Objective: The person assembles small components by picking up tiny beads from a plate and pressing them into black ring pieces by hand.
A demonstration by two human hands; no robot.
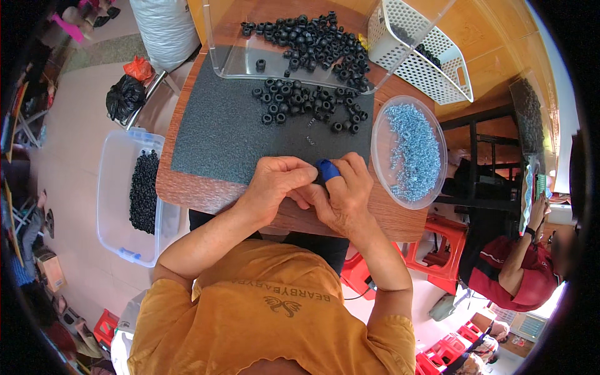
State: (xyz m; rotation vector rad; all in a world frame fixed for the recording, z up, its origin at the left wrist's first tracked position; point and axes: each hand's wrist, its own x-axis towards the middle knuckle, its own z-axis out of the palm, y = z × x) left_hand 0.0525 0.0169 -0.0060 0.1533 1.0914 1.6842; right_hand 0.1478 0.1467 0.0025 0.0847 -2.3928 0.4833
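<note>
My left hand (pixel 279 185) and my right hand (pixel 347 195) meet at the near edge of a dark grey mat (pixel 212 125). Both have their fingers closed, thumb and fingertips pinched together. A blue cover (pixel 327 169) wraps one finger of my right hand. Between the hands shows a sliver of a small black piece, mostly hidden by the fingers. Just beyond them on the mat lie a few tiny metal springs (pixel 310 122) and a loose group of small black hollow plastic pieces (pixel 286 89).
A clear tray (pixel 240 65) holds many more black pieces. Right of the mat stands a round tub (pixel 377 150) of small pale-blue parts; behind it, a white perforated basket (pixel 459 90). A clear bin (pixel 112 187) is at left. Red stools (pixel 447 250) and a person in dark red are at right.
</note>
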